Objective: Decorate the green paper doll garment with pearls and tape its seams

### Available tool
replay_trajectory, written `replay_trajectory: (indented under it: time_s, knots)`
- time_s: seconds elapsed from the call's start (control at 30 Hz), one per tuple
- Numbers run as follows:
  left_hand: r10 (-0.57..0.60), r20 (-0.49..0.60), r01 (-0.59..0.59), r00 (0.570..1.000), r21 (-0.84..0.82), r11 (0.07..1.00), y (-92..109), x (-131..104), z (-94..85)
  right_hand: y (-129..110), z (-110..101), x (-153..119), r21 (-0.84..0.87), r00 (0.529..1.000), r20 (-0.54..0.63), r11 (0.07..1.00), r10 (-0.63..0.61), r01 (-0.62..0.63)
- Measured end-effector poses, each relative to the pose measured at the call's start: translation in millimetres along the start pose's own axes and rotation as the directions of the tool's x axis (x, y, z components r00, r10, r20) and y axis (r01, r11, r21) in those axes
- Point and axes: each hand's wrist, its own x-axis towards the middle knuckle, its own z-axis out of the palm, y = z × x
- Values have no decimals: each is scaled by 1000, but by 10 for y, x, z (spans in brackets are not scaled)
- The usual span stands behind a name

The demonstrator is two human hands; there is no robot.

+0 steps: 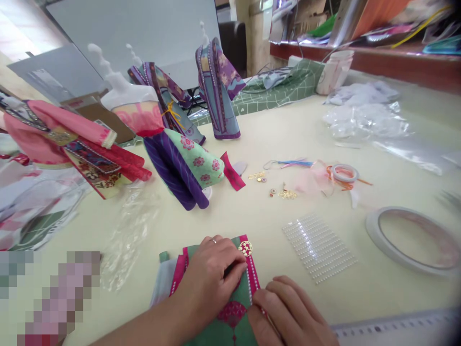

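A small green doll garment (240, 288) with pink borders lies on the table in front of me. Two rows of tiny pearl beads (252, 274) run down its right border, below a gold filigree ornament (246, 248). My left hand (216, 269), wearing a ring, rests across the cloth with thumb and forefinger pinched at the beaded border. Lower on the same border, the curled fingers of my right hand (291, 310) grip the garment's edge. The fingertips hide part of the trim. A sheet of pearl bead strips (319, 247) lies to the right.
Dressed doll mannequins (131, 113) stand at the back and left. A roll of double-sided tape (374, 226), gold findings (287, 194), ribbon and thread (298, 163), plastic bags (367, 120) and a ruler (396, 324) lie around. A jar (334, 72) stands behind.
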Motion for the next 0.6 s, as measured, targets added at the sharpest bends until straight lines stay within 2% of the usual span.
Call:
replay_trajectory:
  time_s: [0.6]
  knots:
    - [27, -25, -26, 999, 43, 999, -49, 23, 33, 19, 83, -46, -31, 1000, -6, 999, 11, -12]
